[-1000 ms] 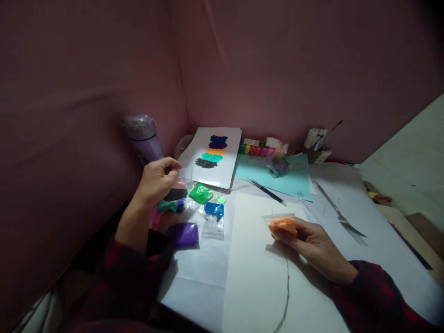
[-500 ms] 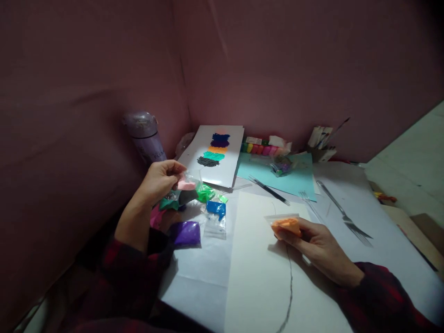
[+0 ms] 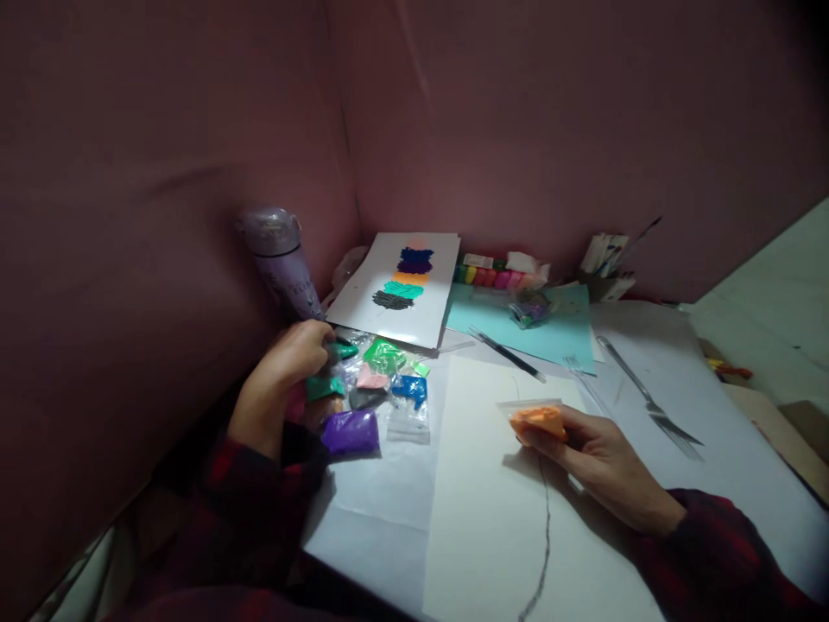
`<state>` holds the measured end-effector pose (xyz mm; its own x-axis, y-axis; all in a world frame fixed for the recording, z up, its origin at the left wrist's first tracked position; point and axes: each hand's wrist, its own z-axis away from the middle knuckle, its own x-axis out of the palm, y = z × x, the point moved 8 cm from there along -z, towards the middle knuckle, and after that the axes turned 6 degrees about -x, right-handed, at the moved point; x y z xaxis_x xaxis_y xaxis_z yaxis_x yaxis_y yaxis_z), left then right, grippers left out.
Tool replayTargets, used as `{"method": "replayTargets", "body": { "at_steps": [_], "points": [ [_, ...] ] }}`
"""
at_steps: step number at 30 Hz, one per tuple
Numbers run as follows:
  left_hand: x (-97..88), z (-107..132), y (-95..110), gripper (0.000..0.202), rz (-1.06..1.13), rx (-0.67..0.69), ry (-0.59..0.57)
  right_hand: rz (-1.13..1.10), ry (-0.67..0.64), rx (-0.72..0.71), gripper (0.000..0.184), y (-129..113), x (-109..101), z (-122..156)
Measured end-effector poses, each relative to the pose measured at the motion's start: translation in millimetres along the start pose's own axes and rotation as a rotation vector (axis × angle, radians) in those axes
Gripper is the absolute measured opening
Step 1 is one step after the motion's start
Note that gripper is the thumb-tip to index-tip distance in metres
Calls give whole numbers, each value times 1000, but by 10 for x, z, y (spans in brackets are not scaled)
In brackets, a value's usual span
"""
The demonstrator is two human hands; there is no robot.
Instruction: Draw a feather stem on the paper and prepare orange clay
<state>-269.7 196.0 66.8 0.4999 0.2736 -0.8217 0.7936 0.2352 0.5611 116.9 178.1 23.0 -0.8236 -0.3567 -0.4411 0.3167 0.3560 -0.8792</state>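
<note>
My left hand (image 3: 288, 363) is curled over a cluster of small clay bags at the table's left, its fingertips closed on a dark green bag (image 3: 341, 350). Beside it lie a pink bag (image 3: 372, 378), a bright green bag (image 3: 383, 355), a blue bag (image 3: 409, 389), a teal bag (image 3: 322, 386) and a purple bag (image 3: 351, 431). My right hand (image 3: 592, 453) rests on a white sheet (image 3: 479, 518) with a drawn pencil curve and grips a clear bag of orange clay (image 3: 537, 420).
A white card with colour smears (image 3: 395, 289) leans at the back, by a purple bottle (image 3: 281, 259). A light blue sheet (image 3: 518, 324), a black pen (image 3: 505, 354), two forks (image 3: 648, 399), a row of clay tubs (image 3: 492, 276) and a tool holder (image 3: 605, 268) lie behind.
My left hand let the pink bag drop onto the pile and lowered to the bags, now closing on a dark green one. The right hand with the orange bag stayed put.
</note>
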Motion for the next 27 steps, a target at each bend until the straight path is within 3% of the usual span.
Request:
{"method": "replayTargets", "body": {
  "at_steps": [2, 6, 8, 12, 17, 19, 24, 27],
  "points": [
    [-106, -18, 13, 16, 35, -19, 115, 10, 5, -3, 35, -11, -6, 4],
    [-419, 33, 72, 19, 308, 1, 434, 20, 5, -1, 34, -14, -11, 8],
    [-473, 61, 90, 17, 442, 16, 490, 16, 1, 2, 34, -9, -9, 7],
    [-414, 59, 102, 13, 564, 1, 436, 13, -1, 4, 32, 1, -9, 8],
    [-246, 19, 87, 19, 613, -63, 262, 8, 2, -9, 30, -1, -13, 18],
    [-217, 11, 124, 25, 519, -39, 236, 11, 1, -11, 31, 4, -14, 19],
    [-282, 80, 307, 41, 213, 70, 295, 17, -3, -26, 29, 21, -17, 13],
    [-327, 204, 351, 40, 112, 44, 213, -5, -14, -45, 29, 13, -2, 6]
  ]
}}
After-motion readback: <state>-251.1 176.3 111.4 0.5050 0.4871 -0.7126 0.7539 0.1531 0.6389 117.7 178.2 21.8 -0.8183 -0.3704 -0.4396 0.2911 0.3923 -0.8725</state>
